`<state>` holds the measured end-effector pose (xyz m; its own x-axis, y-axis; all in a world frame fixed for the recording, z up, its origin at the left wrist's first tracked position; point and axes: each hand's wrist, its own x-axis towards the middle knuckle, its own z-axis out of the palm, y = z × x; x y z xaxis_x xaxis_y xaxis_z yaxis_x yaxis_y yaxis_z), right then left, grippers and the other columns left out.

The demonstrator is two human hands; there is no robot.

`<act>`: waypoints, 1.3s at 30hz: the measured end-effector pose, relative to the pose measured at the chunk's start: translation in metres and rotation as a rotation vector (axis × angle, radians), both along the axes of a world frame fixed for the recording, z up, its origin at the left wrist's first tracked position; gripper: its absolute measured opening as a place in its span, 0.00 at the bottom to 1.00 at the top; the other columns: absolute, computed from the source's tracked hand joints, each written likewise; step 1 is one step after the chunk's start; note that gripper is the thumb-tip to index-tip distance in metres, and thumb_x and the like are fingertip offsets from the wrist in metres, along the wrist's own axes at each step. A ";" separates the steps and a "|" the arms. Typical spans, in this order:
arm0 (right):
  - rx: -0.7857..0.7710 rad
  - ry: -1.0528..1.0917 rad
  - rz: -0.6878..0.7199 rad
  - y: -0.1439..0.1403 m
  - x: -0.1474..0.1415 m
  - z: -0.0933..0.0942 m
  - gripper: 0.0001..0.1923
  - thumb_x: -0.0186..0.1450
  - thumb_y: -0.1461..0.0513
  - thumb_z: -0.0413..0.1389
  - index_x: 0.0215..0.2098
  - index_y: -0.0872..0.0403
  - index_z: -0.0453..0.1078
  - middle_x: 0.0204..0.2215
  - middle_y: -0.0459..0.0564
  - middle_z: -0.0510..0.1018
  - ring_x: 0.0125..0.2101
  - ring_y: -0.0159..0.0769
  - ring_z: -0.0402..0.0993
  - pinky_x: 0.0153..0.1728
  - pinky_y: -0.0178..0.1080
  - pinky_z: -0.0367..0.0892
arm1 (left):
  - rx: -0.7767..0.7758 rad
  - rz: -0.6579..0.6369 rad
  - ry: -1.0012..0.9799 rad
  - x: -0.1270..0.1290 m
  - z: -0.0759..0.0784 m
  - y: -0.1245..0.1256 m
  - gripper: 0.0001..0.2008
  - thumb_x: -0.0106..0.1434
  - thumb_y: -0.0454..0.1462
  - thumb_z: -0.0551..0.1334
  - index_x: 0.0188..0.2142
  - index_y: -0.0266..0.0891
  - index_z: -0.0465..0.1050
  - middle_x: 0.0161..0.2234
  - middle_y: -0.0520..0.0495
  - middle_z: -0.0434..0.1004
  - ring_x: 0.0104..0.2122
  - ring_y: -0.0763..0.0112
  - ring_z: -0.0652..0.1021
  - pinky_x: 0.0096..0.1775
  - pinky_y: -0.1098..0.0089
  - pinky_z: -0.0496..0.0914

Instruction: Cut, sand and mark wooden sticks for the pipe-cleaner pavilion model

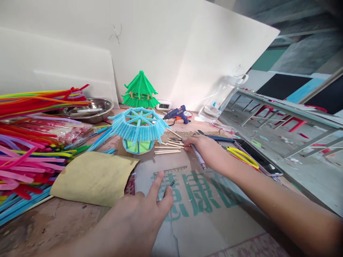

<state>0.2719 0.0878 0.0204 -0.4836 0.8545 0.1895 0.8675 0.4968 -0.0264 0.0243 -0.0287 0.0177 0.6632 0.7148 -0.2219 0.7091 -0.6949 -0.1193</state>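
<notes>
My left hand (pixel 147 205) lies over the table mat, index finger and thumb apart, beside a clear ruler (pixel 174 170). The index fingertip is at the ruler's lower edge; whether it presses on it I cannot tell. A pale purple pen (pixel 198 157) is held in my right hand (pixel 205 150), whose fingertips reach down at several thin wooden sticks (pixel 167 151). Whether a stick is also pinched there is hidden. Behind the sticks stands a model with a light blue pipe-cleaner roof (pixel 139 125) and a green pipe-cleaner tiered roof (pixel 141 91).
Bundles of coloured pipe cleaners (pixel 29 153) and a tan folded sheet (pixel 93 178) lie left, near a metal bowl (pixel 102 110). A blue glue gun (pixel 178 115) and clear jug (pixel 219 100) stand behind. Yellow-handled pliers (pixel 242 157) and a phone (pixel 257 157) lie right.
</notes>
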 end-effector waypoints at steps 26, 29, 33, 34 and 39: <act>-0.132 0.290 0.361 -0.042 -0.048 -0.009 0.08 0.70 0.63 0.54 0.41 0.55 0.75 0.34 0.50 0.74 0.36 0.36 0.70 0.36 0.36 0.63 | 0.181 -0.107 -0.108 -0.009 -0.017 0.002 0.33 0.56 0.34 0.60 0.63 0.41 0.62 0.65 0.28 0.56 0.20 0.63 0.80 0.15 0.69 0.63; -0.157 0.322 0.368 -0.041 -0.048 -0.017 0.08 0.70 0.65 0.54 0.41 0.55 0.76 0.34 0.50 0.73 0.36 0.36 0.69 0.37 0.36 0.63 | 0.218 -0.099 -0.121 -0.009 -0.019 0.001 0.33 0.55 0.32 0.60 0.62 0.41 0.63 0.65 0.29 0.57 0.20 0.64 0.80 0.15 0.69 0.64; -0.140 0.321 0.380 -0.041 -0.045 -0.020 0.09 0.69 0.67 0.54 0.43 0.54 0.76 0.34 0.50 0.72 0.36 0.36 0.69 0.36 0.37 0.62 | 0.242 -0.097 -0.133 -0.009 -0.021 0.000 0.32 0.55 0.32 0.60 0.61 0.42 0.65 0.63 0.29 0.60 0.19 0.65 0.79 0.15 0.69 0.61; -0.133 0.315 0.385 -0.041 -0.045 -0.020 0.10 0.69 0.68 0.54 0.43 0.54 0.76 0.34 0.49 0.72 0.36 0.36 0.68 0.35 0.36 0.61 | 0.245 -0.098 -0.135 -0.010 -0.021 0.000 0.32 0.55 0.32 0.60 0.61 0.42 0.66 0.63 0.29 0.61 0.18 0.66 0.79 0.15 0.69 0.61; -0.135 0.330 0.405 -0.041 -0.044 -0.021 0.12 0.69 0.69 0.54 0.45 0.54 0.77 0.34 0.50 0.72 0.35 0.34 0.68 0.33 0.35 0.61 | 0.254 -0.103 -0.147 -0.011 -0.020 -0.001 0.30 0.56 0.33 0.60 0.60 0.41 0.67 0.63 0.28 0.61 0.18 0.66 0.78 0.15 0.69 0.60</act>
